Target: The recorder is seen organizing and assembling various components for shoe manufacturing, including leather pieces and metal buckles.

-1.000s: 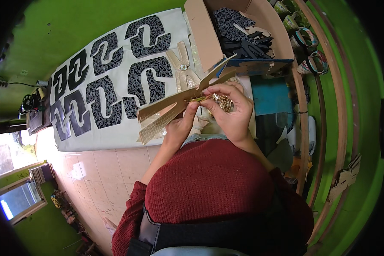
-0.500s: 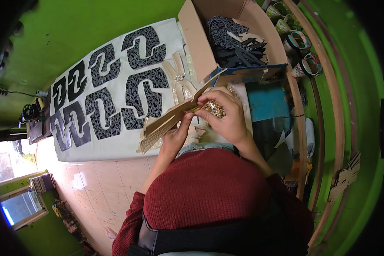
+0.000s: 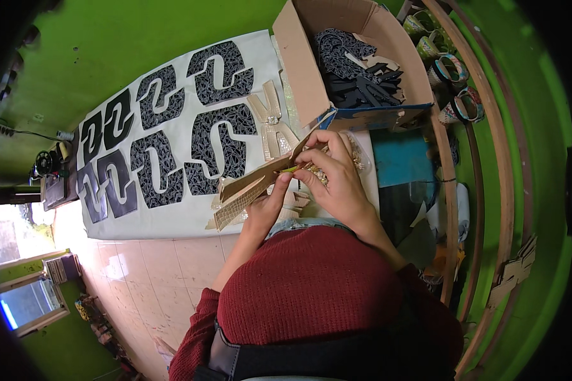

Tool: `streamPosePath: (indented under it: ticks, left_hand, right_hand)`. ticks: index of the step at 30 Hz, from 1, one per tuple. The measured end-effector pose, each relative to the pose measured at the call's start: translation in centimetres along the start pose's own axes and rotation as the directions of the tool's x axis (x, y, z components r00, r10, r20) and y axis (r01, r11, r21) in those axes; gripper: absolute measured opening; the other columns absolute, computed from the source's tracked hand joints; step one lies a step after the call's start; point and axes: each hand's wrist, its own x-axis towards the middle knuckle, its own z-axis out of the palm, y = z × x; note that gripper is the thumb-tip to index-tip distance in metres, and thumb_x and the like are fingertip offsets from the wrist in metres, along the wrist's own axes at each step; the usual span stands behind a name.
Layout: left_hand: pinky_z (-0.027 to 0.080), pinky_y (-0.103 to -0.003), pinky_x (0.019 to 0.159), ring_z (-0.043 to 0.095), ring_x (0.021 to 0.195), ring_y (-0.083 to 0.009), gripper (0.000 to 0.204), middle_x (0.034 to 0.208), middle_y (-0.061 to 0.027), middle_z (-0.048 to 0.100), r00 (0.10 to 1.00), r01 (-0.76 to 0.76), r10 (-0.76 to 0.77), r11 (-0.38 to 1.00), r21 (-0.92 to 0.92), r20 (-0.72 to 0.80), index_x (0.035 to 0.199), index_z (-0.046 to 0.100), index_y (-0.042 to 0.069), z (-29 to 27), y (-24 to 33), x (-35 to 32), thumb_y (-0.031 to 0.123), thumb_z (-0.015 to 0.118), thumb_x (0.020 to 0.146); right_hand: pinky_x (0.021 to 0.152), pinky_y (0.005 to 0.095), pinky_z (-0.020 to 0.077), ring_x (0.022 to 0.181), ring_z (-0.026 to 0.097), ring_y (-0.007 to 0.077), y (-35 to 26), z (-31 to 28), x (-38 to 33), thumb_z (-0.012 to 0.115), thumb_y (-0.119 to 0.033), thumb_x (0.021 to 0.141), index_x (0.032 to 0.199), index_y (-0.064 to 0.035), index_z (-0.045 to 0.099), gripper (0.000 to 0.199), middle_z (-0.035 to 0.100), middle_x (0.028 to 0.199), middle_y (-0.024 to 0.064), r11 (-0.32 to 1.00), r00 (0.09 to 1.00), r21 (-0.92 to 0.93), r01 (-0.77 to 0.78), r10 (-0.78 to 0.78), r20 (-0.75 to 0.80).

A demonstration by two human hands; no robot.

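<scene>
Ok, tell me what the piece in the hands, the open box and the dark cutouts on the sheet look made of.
The tan strip piece held in both hands looks like stiff leather or leatherlike sheet; one face shows a scaly, slightly shiny texture. The open box is plain brown cardboard, matte, with raw flap edges. The dark S-shaped cutouts look like thin patterned fabric or synthetic sheet, flat, with a pale crackle print; which one is unclear.

1. The cardboard box [image 3: 356, 60] now shows whole at the upper middle of the frame; a second ago its top was cut off by the edge.
2. The white sheet [image 3: 171, 216] and its dark cut-outs [image 3: 219, 149] sit lower in the frame than before.
3. The left hand [image 3: 270, 206] and right hand [image 3: 337, 178], closed on the tan strip [image 3: 257, 184], have shifted slightly right, lying just below the box's blue front.
</scene>
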Motion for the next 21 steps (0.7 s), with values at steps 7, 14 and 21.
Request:
streamPosePath:
  ticks: [7, 14, 21]
  left_hand:
    - [0.040, -0.024, 0.060, 0.051, 0.065, -0.0111, 0.018, 0.075, -0.0056, 0.060, 0.995, -0.095, 0.097, 0.994, 0.047, -0.037, 0.088, 0.061, -0.003, 0.7, 0.7, 0.4, 0.015, 0.058, 0.084]
    - [0.043, -0.023, 0.066, 0.053, 0.072, -0.0104, 0.022, 0.080, -0.0059, 0.059, 0.998, -0.058, 0.058, 0.998, -0.017, -0.007, 0.095, 0.059, -0.004, 1.0, 0.8, 0.4, 0.016, 0.057, 0.085]
    - [0.045, -0.024, 0.067, 0.057, 0.073, -0.0118, 0.019, 0.082, -0.0089, 0.064, 0.999, 0.012, -0.013, 1.000, -0.016, -0.033, 0.093, 0.062, -0.003, 0.7, -0.7, 0.1, 0.012, 0.060, 0.082]
  right_hand:
    - [0.085, 0.0361, 0.0335, 0.096, 0.042, 0.0262, -0.5, 0.7, -0.4, 0.071, -0.013, 0.064, 0.075, -0.0052, 0.062, 0.016, 0.050, 0.096, 0.0073, 0.990, 0.984, 0.081, -0.111, 0.121, -0.131]
    - [0.087, 0.0374, 0.0320, 0.100, 0.040, 0.0279, -0.7, -0.3, 0.3, 0.072, -0.008, 0.060, 0.075, -0.0052, 0.062, 0.018, 0.050, 0.099, 0.0063, 0.995, 0.992, 0.028, -0.091, 0.093, -0.084]
    - [0.086, 0.0372, 0.0326, 0.099, 0.040, 0.0277, -0.9, -0.7, 0.8, 0.070, -0.004, 0.060, 0.072, -0.0042, 0.060, 0.016, 0.050, 0.098, 0.0054, 0.997, 0.996, -0.050, -0.050, 0.047, -0.071]
